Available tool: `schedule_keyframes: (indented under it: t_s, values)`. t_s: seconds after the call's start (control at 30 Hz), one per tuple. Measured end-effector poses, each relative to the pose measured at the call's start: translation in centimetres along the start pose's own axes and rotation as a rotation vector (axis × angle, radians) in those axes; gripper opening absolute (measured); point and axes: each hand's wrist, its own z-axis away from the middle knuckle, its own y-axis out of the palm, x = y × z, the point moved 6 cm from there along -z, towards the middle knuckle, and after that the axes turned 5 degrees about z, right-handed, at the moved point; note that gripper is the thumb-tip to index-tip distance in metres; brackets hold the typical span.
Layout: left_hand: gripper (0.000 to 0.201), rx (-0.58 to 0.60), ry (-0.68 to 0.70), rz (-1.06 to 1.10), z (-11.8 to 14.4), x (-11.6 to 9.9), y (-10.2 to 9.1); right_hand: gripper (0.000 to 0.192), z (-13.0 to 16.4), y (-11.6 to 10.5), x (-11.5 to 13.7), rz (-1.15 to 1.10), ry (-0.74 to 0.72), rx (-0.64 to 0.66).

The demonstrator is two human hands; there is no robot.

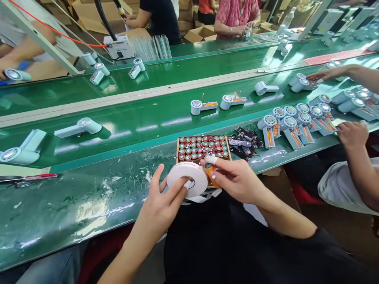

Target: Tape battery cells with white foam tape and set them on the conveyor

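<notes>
Green conveyor benches (glossy, glaring)

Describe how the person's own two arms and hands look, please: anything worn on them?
Both forearms are bare, with no sleeves, watch or gloves in view. The right hand wears a white wrap on one fingertip. The left hand wears nothing visible.

bare bench left of hands; battery tray blocks ahead.

One camera only — worn on my head, looking forward and down, close over my hands at lower centre; the green conveyor belt runs diagonally across the upper frame.
</notes>
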Motion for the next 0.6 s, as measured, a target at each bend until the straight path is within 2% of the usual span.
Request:
schedule_keyframes:
  t_s: [0.1,0.17,0.23,0.3,0.37,0.4,0.47,0.53,0.6]
  values:
    - [0.035,-0.002,-0.002,-0.081,-0.4,-0.3,-0.4,0.043,-0.3,1.0,-1.3,0.013,0.047,0.105]
    - [0.033,-0.004,-0.002,-0.104,-0.7,-0.7,-0.5,0.041,-0.3,1.4,-2.9,-0.133,0.123,0.08]
    - [0.032,-0.026,-0.022,-0.09,-1.1,-1.1,-0.3,0.035,-0.2,1.7,-4.3,-0.389,0.188,-0.081]
    - [0.027,-0.094,-0.07,-0.052,-1.5,-1.4,-0.1,0.036,0.2,2.3,-4.9,-0.643,0.2,-0.362]
    - [0.021,-0.208,-0.109,-0.009,-1.9,-1.9,0.0,0.043,0.8,3.5,-4.9,-0.795,0.173,-0.604]
    - [0.02,-0.265,-0.123,0.01,-2.0,-2.2,0.0,0.05,0.9,4.3,-4.7,-0.837,0.162,-0.662]
    - [0.023,-0.333,-0.145,0.044,-2.1,-2.9,0.1,0.065,0.5,5.4,-4.2,-0.873,0.164,-0.619]
    - [0.022,-0.294,-0.155,0.098,-1.7,-3.3,0.4,0.072,0.0,4.1,-4.1,-0.843,0.153,-0.567]
    - [0.02,-0.237,-0.186,0.135,-0.4,-2.6,0.7,0.07,-0.1,-0.3,-4.7,-0.77,0.088,-0.695]
